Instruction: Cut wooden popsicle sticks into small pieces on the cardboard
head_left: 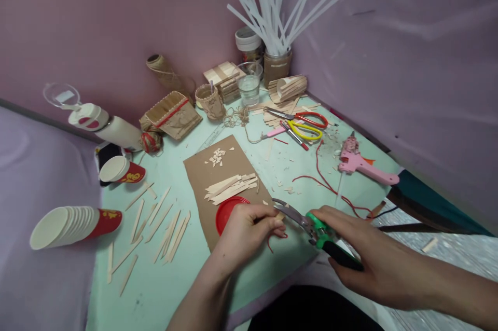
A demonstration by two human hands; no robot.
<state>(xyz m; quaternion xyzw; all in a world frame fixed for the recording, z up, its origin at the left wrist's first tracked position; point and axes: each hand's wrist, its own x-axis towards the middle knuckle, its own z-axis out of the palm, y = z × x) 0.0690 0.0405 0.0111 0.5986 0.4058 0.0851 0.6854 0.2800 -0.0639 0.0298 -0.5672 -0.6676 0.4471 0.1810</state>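
My right hand is wrapped round the green and black handles of pruning shears. Their metal blades point left and stand apart around a short wooden stick. Between thumb and fingers, my left hand pinches that stick, most of which is hidden. Beneath the left hand lies a red round lid, partly covered. Just beyond it, a pile of cut wooden sticks rests on a brown cardboard sheet, with small wood clippings farther up.
Loose sticks and stacked paper cups are on the left. Scissors, red cord and a pink glue gun lie right. A cup of water and a jar of white glue sticks stand at the back.
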